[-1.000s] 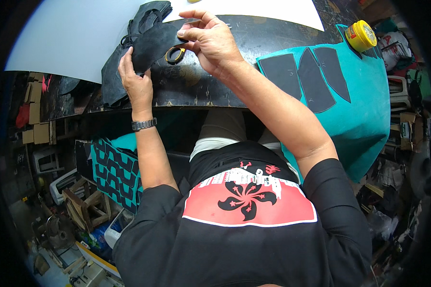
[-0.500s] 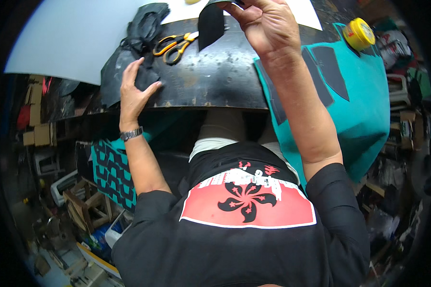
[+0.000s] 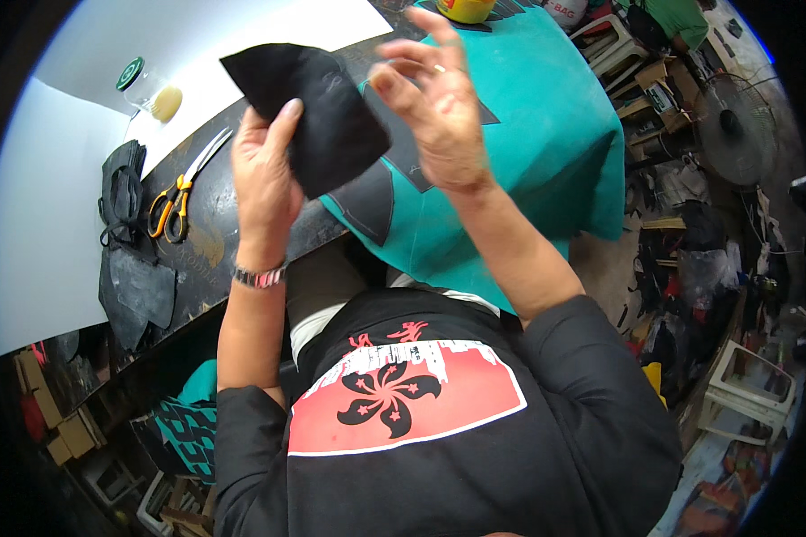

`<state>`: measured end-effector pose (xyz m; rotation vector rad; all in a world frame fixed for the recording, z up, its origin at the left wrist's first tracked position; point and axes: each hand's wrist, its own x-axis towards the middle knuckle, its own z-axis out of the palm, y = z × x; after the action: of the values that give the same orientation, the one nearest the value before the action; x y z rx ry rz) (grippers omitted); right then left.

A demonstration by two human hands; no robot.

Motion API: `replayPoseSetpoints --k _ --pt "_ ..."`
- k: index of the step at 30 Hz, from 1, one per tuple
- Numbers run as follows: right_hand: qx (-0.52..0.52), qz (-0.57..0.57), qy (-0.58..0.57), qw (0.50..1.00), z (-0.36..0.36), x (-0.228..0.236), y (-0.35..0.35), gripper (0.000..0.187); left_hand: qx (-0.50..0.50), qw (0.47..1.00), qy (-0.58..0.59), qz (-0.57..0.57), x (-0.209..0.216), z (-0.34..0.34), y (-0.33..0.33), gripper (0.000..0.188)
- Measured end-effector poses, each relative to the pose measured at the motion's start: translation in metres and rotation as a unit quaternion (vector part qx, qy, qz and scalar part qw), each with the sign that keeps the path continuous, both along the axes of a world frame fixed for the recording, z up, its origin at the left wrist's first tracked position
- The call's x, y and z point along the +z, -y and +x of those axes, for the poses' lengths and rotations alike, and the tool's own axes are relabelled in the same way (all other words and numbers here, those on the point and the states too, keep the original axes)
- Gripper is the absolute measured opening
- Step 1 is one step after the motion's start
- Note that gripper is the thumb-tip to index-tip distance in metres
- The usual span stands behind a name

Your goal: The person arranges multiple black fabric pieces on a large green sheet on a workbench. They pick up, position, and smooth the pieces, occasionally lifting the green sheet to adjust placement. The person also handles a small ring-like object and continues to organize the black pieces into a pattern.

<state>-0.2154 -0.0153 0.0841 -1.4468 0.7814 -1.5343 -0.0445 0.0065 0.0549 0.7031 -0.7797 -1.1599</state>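
A black leaf-shaped piece of thin sheet material (image 3: pixel 327 125), pointed at its upper left, is pinched between the thumb and fingers of my left hand (image 3: pixel 264 192). It is held up over the edge of the dark table (image 3: pixel 309 224). To its right my right hand (image 3: pixel 448 130) is raised with fingers spread and slightly blurred, apart from the piece. Below it lies a teal sheet (image 3: pixel 546 125) that drapes over the table's front edge. Dark grey cut pieces (image 3: pixel 367 204) rest on the sheet. Scissors (image 3: pixel 184 192) with yellow-and-black handles lie left of my left hand, blades parted slightly.
A bundle of black straps (image 3: pixel 124 192) and some black scraps (image 3: pixel 139 291) lie at the table's left. Farther back are a glass jar with a green lid (image 3: pixel 143 88) and a yellow tub (image 3: pixel 466 9). A fan (image 3: pixel 734 130) and a white stool (image 3: pixel 748 394) stand at right.
The black piece has passed from my right hand to my left, which was open over the table. My right hand has let go and opened. The view has swung to the right.
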Motion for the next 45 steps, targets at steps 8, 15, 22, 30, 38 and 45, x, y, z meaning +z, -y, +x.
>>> replayPoseSetpoints --k 8,15,22,30,38,45 --pt "-0.004 0.196 0.181 0.964 -0.097 -0.041 -0.018 0.078 -0.179 0.975 0.0 0.133 -0.023 -0.11 0.065 0.026" --pt "-0.157 0.133 -0.012 0.978 -0.166 -0.052 0.053 0.073 -0.134 0.939 0.309 0.063 -0.046 -0.126 0.171 0.027" --pt "-0.219 0.183 -0.149 0.947 -0.178 -0.075 0.095 0.068 -0.094 0.87 0.484 0.031 -0.071 -0.117 0.223 0.024" --pt "-0.223 0.19 -0.151 0.944 -0.18 -0.092 0.097 0.067 -0.073 0.843 0.532 0.004 -0.083 -0.107 0.233 0.026" --pt "-0.24 0.14 -0.169 0.946 -0.178 -0.102 0.093 0.064 -0.026 0.827 0.561 0.009 -0.08 -0.109 0.224 0.03" --pt "-0.233 0.152 -0.151 0.949 -0.177 -0.104 0.091 0.062 -0.082 0.832 0.548 0.033 -0.074 -0.103 0.231 0.025"
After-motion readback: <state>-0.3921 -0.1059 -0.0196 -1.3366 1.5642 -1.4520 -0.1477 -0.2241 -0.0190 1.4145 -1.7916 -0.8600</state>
